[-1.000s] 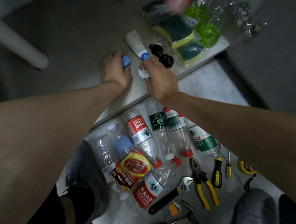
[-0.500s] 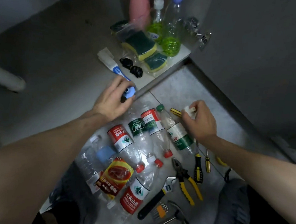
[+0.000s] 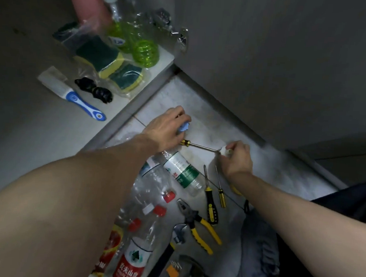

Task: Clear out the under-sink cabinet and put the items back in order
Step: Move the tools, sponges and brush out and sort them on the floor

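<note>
— What lies around the hands?
— Empty plastic bottles (image 3: 184,174), pliers (image 3: 198,225) and screwdrivers (image 3: 211,206) crowd the floor tiles; sponges (image 3: 101,56) and a brush (image 3: 73,93) sit on the cabinet floor (image 3: 39,129).
— Changed since half a second ago?
— Both hands moved out over the tiles.
— Their pose?
— The left hand (image 3: 165,126) curls round a small blue object (image 3: 184,126); the right hand (image 3: 237,156) pinches a small white object (image 3: 225,151) by a yellow-handled screwdriver (image 3: 198,145).

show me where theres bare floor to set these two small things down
Free: the pale floor tile past the right hand, along the cabinet door; also the tile above the long screwdriver, beyond the left hand. Crowded: the plastic bottles and the pliers nearer the person.
</note>
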The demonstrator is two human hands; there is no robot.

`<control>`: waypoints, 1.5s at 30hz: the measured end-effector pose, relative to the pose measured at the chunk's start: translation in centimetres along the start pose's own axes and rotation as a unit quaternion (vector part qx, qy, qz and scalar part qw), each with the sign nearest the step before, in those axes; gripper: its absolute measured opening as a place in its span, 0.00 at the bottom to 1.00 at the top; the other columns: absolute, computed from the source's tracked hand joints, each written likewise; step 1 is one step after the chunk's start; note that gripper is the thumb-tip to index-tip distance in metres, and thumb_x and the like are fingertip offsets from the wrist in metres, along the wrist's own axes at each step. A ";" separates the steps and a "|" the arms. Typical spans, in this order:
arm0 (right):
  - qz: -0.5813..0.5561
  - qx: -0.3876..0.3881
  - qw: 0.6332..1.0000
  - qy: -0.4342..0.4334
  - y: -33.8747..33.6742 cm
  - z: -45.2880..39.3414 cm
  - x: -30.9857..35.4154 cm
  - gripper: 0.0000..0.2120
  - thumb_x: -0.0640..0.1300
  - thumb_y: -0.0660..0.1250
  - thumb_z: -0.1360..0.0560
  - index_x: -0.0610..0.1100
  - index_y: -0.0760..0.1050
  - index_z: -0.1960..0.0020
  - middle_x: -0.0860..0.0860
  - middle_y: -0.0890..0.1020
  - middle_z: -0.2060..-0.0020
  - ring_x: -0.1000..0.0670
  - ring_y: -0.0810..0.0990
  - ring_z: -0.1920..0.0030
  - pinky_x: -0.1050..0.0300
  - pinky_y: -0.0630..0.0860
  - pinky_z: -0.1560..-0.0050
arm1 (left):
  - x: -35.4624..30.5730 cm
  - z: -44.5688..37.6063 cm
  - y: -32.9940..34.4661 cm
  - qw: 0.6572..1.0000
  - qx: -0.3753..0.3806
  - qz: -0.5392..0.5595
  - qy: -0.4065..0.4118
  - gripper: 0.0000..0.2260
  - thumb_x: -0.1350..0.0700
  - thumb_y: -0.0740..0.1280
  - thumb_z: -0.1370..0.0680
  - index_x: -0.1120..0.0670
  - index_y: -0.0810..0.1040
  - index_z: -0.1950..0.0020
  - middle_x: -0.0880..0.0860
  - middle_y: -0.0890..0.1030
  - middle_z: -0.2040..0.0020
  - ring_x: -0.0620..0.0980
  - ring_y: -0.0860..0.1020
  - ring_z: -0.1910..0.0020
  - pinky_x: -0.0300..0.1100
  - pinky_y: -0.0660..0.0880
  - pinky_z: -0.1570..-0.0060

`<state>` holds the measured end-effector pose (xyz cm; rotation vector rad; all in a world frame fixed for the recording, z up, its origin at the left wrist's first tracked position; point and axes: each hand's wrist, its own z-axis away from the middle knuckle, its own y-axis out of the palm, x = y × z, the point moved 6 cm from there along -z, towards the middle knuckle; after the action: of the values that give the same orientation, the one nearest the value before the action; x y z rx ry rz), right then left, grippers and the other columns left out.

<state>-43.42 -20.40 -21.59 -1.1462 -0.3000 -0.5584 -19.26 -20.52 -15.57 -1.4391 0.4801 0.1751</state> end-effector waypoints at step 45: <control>0.283 0.106 0.828 -0.472 9.7 9.2 34.4 0.23 0.50 0.63 0.23 0.45 0.68 0.29 0.43 0.65 0.29 0.41 0.65 0.32 0.47 0.70 0.37 | 17.6 14.9 -13.0 0.758 -0.223 0.167 -0.590 0.30 0.54 0.69 0.26 0.54 0.60 0.28 0.58 0.77 0.38 0.61 0.79 0.42 0.53 0.76 0.42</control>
<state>-9.03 -18.18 -8.29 -1.1478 -0.8091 0.6093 4.79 -10.72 -10.32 -1.3724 -0.4089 1.4717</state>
